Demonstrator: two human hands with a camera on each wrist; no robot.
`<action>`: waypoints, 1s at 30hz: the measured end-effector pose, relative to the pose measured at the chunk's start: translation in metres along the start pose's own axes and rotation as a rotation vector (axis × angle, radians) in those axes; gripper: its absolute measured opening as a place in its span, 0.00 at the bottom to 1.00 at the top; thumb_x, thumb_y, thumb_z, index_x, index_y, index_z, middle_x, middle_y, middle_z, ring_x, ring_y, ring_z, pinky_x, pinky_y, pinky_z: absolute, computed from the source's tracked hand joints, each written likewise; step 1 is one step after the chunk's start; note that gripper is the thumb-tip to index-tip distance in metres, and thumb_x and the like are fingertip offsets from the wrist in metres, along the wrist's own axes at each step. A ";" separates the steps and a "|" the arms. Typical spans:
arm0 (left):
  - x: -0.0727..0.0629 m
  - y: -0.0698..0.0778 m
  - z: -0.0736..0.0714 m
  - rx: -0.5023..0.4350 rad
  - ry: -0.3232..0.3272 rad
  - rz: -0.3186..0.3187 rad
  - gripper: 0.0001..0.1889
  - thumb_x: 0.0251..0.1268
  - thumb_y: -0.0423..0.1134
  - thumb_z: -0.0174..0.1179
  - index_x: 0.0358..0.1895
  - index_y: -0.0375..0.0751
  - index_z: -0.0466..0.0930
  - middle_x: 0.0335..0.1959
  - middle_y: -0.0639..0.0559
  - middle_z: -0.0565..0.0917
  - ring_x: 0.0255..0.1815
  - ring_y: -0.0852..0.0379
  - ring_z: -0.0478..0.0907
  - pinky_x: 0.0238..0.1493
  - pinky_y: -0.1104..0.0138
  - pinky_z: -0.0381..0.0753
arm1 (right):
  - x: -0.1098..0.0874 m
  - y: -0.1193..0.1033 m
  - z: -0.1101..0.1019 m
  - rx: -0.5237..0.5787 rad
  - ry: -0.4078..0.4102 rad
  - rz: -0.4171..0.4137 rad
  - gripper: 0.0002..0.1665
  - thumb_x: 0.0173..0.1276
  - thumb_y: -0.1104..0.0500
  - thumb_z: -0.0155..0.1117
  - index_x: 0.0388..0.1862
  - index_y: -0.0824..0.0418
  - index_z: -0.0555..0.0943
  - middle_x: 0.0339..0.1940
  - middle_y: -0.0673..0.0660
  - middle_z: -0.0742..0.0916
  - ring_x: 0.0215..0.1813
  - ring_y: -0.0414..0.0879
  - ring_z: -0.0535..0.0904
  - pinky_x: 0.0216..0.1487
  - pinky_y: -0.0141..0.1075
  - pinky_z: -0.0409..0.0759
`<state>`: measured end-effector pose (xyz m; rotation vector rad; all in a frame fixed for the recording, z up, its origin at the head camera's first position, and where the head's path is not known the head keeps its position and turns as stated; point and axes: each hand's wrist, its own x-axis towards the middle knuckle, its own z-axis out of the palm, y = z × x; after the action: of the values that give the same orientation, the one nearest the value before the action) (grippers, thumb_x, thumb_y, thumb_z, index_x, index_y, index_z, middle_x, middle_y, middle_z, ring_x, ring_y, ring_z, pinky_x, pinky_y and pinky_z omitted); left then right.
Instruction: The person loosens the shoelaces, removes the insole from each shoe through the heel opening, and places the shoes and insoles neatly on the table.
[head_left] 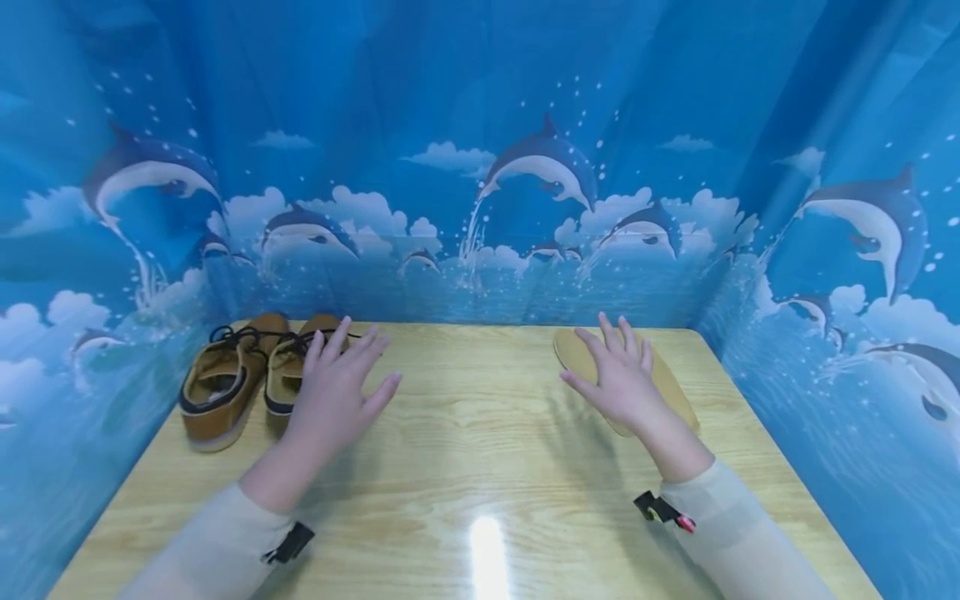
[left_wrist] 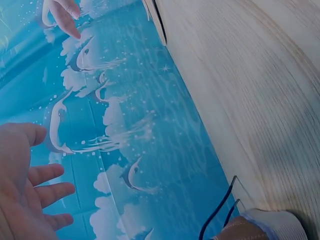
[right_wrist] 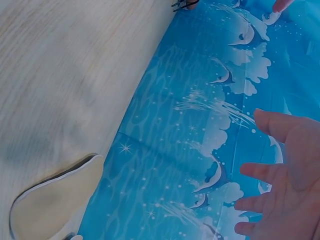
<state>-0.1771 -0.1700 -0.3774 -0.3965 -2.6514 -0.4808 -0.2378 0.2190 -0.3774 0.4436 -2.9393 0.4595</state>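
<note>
A pair of brown lace-up shoes stands side by side at the table's back left: the left shoe (head_left: pixel 208 423) shows whole, while the other shoe (head_left: pixel 276 402) is partly hidden behind my left hand (head_left: pixel 330 400). That hand hovers with fingers spread and holds nothing. Over on the right, a beige insole (head_left: pixel 671 387) lies flat, partly covered in the head view by my right hand (head_left: pixel 624 383). The right hand is raised above it, fingers apart and palm bare in the right wrist view. A shoe toe (left_wrist: pixel 240 230) and dark lace (left_wrist: pixel 217 207) appear low in the left wrist view.
The light wooden table (head_left: pixel 465 433) reflects a bright light near its front. A blue curtain (head_left: pixel 420 92) printed with dolphins encloses the back and both sides. The edge of a second pale piece (right_wrist: pixel 75 237) shows beside the insole in the right wrist view.
</note>
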 end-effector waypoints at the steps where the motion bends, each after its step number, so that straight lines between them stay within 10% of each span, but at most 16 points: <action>1: 0.000 0.001 0.001 -0.007 -0.009 0.003 0.31 0.72 0.55 0.59 0.72 0.43 0.71 0.75 0.42 0.67 0.80 0.37 0.46 0.77 0.40 0.35 | 0.001 0.000 0.000 0.003 0.004 -0.002 0.46 0.70 0.36 0.62 0.79 0.56 0.61 0.82 0.67 0.50 0.80 0.68 0.33 0.71 0.72 0.29; 30: 0.022 0.009 0.025 0.142 -0.138 0.062 0.45 0.69 0.71 0.48 0.82 0.56 0.45 0.83 0.49 0.43 0.81 0.41 0.28 0.74 0.41 0.21 | 0.013 -0.015 -0.011 -0.009 0.010 -0.068 0.54 0.68 0.31 0.60 0.84 0.47 0.49 0.83 0.59 0.39 0.81 0.63 0.26 0.72 0.70 0.25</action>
<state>-0.2017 -0.1474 -0.3869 -0.4824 -2.7754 -0.2524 -0.2444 0.2058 -0.3607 0.5361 -2.9048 0.4385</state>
